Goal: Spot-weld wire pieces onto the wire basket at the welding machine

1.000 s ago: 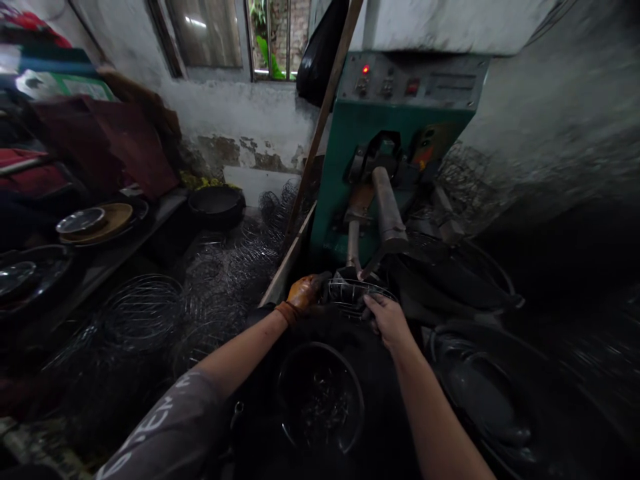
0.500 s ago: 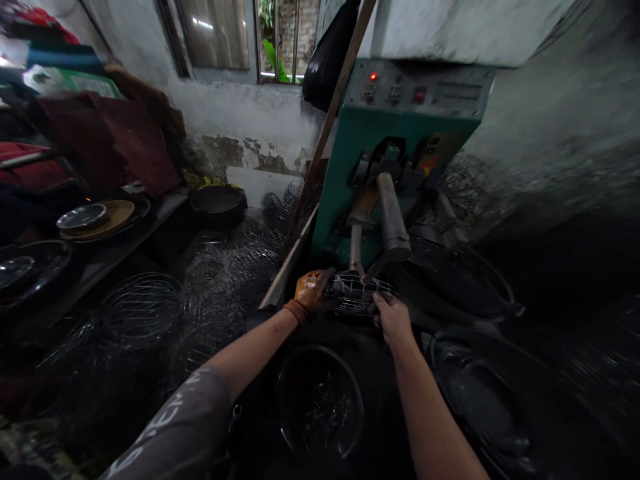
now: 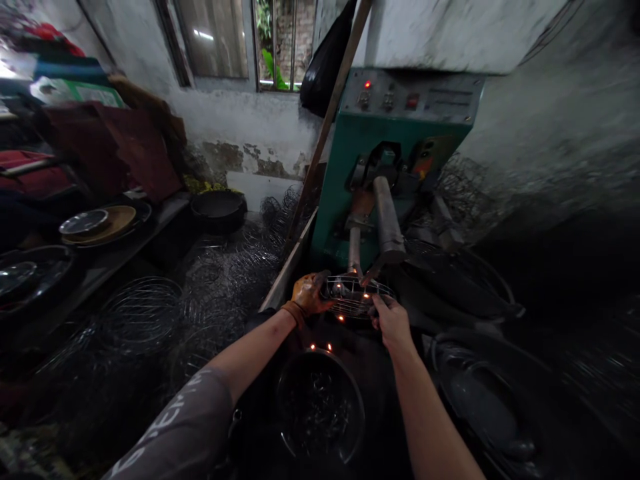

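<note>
A round wire basket (image 3: 350,305) is held between my two hands at the electrode tips of a green spot welding machine (image 3: 327,220). My left hand (image 3: 309,293), in an orange-brown glove, is closed on its left rim. My right hand (image 3: 391,319), bare, pinches the right side with thumb and fingers. The upper welding arm (image 3: 389,220) slants down to the wire, and the lower arm (image 3: 355,248) ends just behind it. Glowing sparks fall from the contact area. Below my hands sits a dark bowl (image 3: 357,400) with small shiny metal pieces inside.
Wire racks (image 3: 143,310) and tangled wire baskets lie on the floor at left. A bench (image 3: 163,223) with pans and round trays runs along the left. Dark round pans (image 3: 480,400) stand at right. A wooden post (image 3: 334,110) leans beside the machine.
Orange sparks have appeared at the wire basket and above the bowl. My hands keep their hold on the basket, with only a slight shift of the view.
</note>
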Motion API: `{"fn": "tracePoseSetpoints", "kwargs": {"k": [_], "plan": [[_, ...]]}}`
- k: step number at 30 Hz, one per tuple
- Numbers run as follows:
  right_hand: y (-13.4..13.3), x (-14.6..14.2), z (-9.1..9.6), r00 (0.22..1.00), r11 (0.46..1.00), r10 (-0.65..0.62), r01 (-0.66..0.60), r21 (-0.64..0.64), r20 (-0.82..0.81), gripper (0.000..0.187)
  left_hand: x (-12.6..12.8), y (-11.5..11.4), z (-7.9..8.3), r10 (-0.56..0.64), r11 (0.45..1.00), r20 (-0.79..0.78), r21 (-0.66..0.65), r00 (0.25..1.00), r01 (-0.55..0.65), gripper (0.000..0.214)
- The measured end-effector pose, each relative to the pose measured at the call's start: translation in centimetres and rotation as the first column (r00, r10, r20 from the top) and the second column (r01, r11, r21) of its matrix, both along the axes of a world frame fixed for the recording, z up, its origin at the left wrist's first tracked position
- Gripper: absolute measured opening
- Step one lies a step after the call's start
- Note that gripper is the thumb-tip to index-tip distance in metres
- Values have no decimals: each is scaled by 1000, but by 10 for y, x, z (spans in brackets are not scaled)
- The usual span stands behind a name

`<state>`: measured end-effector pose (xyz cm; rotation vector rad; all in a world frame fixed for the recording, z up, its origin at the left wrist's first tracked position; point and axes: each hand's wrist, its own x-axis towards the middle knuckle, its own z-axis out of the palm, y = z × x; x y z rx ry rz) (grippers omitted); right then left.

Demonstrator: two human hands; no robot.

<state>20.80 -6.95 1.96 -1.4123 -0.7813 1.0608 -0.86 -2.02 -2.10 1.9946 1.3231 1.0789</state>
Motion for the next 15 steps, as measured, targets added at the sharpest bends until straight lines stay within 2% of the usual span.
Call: {"fn": "tracePoseSetpoints", "kwargs": {"k": [5,8,11,15], "plan": [[1,11,-8,998,998,-65,64,-8,-3,63,4,10,1,-27,987,-252,150,967,66,78],[1,13,-12,997,997,-73,73,-20,-9,63,6,18,-4,-16,977,-336,193,942,86,84],[0,12,-12,997,997,-71,71,-6,-5,64,7,19,-11,-10,973,-326,214,945,84,87],[-2,13,-13,996,996,-90,90,14,-7,64,9,10,-10,73,986,-253,161,965,-32,84]]}}
